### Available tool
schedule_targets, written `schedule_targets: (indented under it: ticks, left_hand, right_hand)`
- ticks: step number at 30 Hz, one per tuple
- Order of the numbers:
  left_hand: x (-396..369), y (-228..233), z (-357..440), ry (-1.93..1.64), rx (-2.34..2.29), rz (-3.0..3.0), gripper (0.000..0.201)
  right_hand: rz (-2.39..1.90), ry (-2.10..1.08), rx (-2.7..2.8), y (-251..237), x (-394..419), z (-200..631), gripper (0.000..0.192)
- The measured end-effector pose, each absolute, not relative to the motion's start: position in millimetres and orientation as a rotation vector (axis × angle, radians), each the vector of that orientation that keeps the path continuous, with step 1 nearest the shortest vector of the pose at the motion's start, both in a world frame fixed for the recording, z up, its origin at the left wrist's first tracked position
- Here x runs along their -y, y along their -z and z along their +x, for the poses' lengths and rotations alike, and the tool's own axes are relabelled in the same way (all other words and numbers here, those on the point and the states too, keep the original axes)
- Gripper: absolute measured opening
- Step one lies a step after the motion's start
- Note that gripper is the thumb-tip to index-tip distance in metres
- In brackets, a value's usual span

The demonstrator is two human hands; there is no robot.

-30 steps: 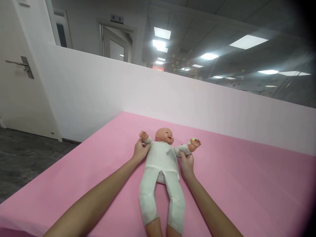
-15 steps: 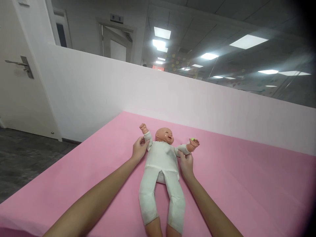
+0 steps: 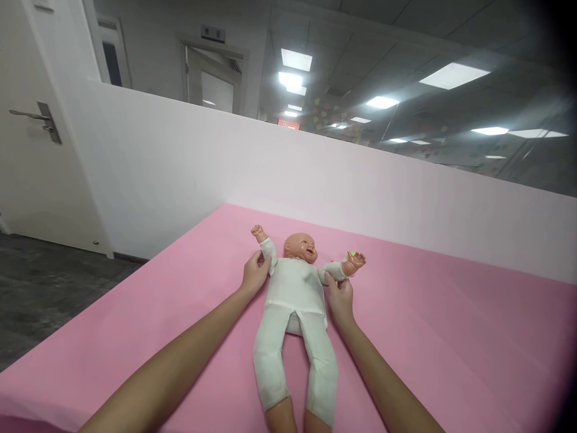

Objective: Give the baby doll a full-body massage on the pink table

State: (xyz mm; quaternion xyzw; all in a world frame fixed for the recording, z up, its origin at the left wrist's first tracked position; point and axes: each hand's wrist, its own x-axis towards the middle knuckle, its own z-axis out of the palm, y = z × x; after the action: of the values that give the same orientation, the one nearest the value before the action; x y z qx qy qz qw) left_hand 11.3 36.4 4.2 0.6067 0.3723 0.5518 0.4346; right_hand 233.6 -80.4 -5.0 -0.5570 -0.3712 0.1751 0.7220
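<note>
doll (image 3: 295, 294) in a white suit is laid on its back on the pink desk (image 3: 451, 337), head toward the white wall (image 3: 315, 174), legs toward the camera. no container is seen. the left hand (image 3: 255, 273) is closed around the doll's upper arm, which is raised with the small fist up. the right hand (image 3: 340, 296) is pinched on the doll's other arm near the elbow; a small green thing (image 3: 352, 254) is seen at that doll hand.

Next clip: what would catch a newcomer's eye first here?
A baby doll in white clothes lies face up mid-frame on a pink mat. The left hand and right hand each grip one of its arms. A white partition wall stands behind.
</note>
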Motion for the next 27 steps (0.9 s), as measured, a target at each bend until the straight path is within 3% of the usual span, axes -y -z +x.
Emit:
schedule_targets:
  ticks: [7, 14, 17, 23, 27]
  left_hand:
    - [-35.8, -3.3, 13.5, -1.403, -0.88, 1.676, 0.028]
    - [-35.4, 0.5, 16.4, -1.405, -0.871, 2.048, 0.047]
    - [-33.8, 4.6, 16.9, -1.362, -0.79, 2.242, 0.05]
    - [-32.1, 4.5, 15.4, -1.341, -0.742, 2.33, 0.05]
    - [-24.4, -6.8, 12.2, -1.305, -0.692, 2.247, 0.044]
  right_hand:
    - [-1.281, -0.368, 0.954, 7.0, 82.7, 231.0, 0.051]
    - [-1.237, -0.009, 1.404, 3.9, 84.8, 229.1, 0.041]
    - [-1.208, 0.089, 1.547, 0.5, 87.0, 228.9, 0.05]
    - [-1.19, 0.12, 1.664, -6.7, 92.6, 229.0, 0.054]
    - [-1.179, 0.1, 1.666, -8.7, 94.1, 227.6, 0.044]
